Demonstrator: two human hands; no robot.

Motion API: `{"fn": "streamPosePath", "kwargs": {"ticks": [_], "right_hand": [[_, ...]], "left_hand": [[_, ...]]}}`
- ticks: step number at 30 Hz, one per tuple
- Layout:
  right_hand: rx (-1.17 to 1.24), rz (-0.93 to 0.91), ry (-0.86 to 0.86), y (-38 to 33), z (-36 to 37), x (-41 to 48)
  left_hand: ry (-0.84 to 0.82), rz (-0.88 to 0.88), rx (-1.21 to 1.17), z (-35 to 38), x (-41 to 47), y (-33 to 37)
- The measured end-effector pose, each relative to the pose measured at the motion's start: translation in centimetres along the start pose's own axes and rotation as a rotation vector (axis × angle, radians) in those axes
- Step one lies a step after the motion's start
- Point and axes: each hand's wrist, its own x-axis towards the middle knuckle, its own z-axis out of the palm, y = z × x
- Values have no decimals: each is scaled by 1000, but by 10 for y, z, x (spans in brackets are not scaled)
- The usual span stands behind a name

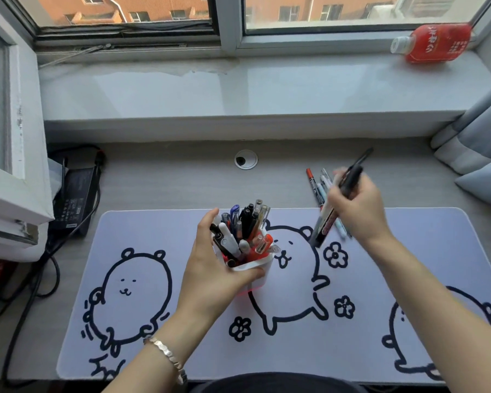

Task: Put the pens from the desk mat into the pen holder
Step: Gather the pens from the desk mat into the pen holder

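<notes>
A white pen holder (pixel 262 272) stands in the middle of the pale lilac desk mat (pixel 366 344) printed with bear drawings. It is crammed with several pens (pixel 244 231) sticking up. My left hand (pixel 213 268) grips the holder from its left side, thumb across the front wall. My right hand (pixel 357 207) is raised above the mat's far right part and grips a bundle of several pens (pixel 325 219), among them a black marker and a red-tipped one, pointing up and down out of the fist. No loose pens show on the mat.
A black power brick (pixel 75 198) with cables lies at the desk's left. A round cable hole (pixel 245 159) sits behind the mat. A red bottle (pixel 434 43) lies on the window sill. A grey curtain (pixel 476 146) hangs at the right.
</notes>
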Motion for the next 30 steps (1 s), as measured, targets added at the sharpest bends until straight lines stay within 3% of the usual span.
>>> {"fn": "streamPosePath", "kwargs": {"ticks": [3, 6, 11, 18, 23, 26, 30], "right_hand": [[416, -179, 43, -50, -17, -33], [501, -340, -29, -65, -11, -63], [373, -406, -213, -37, 20, -71], [288, -559, -152, -23, 23, -74], [125, -509, -300, -20, 26, -84], [93, -332, -383, -20, 19, -86], [41, -445, -283, -28, 8, -82]], "left_hand": [[-3, -11, 38, 4, 3, 0], [-39, -22, 76, 10, 3, 1], [-144, 24, 171, 16, -5, 12], [-166, 56, 332, 10, -12, 18], [-116, 8, 292, 8, -11, 15], [-125, -27, 262, 8, -13, 16], [-159, -35, 264, 11, -14, 20]]}}
